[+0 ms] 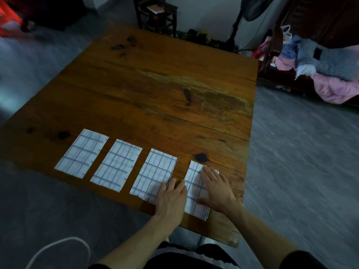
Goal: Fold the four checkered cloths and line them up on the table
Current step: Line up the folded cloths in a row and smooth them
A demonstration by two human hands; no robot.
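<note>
**Last cloth down, row nearly set — and easy to spoil**

All four white cloths with thin dark check lines lie folded in a row along the near edge of the worn brown wooden counter [174,90]. The first cloth [81,153] sits nearest the left corner, the second cloth [116,165] and third cloth [153,173] follow, and the fourth cloth [196,191] lies closest to the right corner.

My right hand [217,191] lies flat on the fourth cloth, fingers straight and spread, gripping nothing. My left hand [172,198], fingers straight too, rests across the gap, touching the third cloth's near corner and the fourth's left edge.

The risks, as I judge them: the fourth cloth's near end sits close to the counter's edge, so a pull toward me could tip it off. Sliding my left hand may drag the third cloth crooked. Lifting carelessly could spring the folds open.
</note>
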